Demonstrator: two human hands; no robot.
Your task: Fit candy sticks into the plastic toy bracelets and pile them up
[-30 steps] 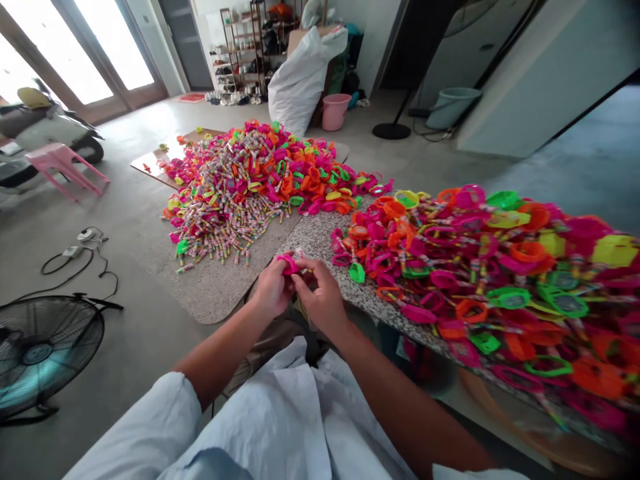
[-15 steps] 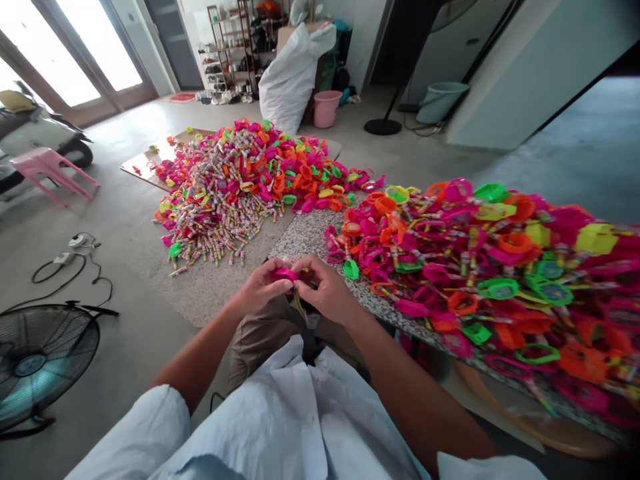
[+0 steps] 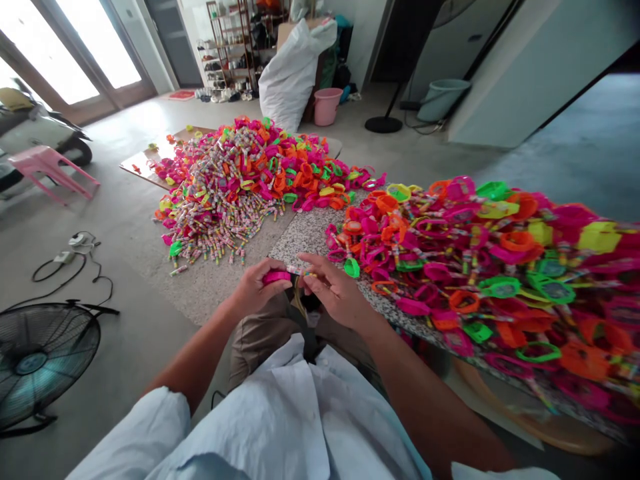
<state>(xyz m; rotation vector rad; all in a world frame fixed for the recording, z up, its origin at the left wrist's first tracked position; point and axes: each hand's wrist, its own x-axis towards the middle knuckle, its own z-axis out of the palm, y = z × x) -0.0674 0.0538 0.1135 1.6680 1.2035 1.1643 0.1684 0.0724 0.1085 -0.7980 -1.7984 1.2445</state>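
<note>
Over my lap, my left hand [image 3: 261,287] pinches a bright pink toy watch [image 3: 277,276] between thumb and fingers. A small patterned candy tube [image 3: 295,271] sticks out from the watch's right end. My right hand [image 3: 334,290] has its thumb and fingers around the other end of that tube; its fingertips partly cover it. To the right, a heap of pink, orange, green and yellow toy watches [image 3: 500,287] lies on a speckled stone tabletop [image 3: 305,237]. Farther forward stands a second heap, with loose candy tubes [image 3: 220,223] on its near side and watches [image 3: 300,175] on its far side.
A black floor fan [image 3: 33,363] stands at the lower left, near a power strip with cables [image 3: 65,257]. Beyond are a pink stool [image 3: 47,160], a parked scooter [image 3: 43,137], a white sack [image 3: 285,77], a pink bucket [image 3: 327,107] and a grey bucket [image 3: 441,100].
My hands have moved apart, the right one shifting a little to the right. The pink watch now shows in my left fingers, with the tube visible between the hands.
</note>
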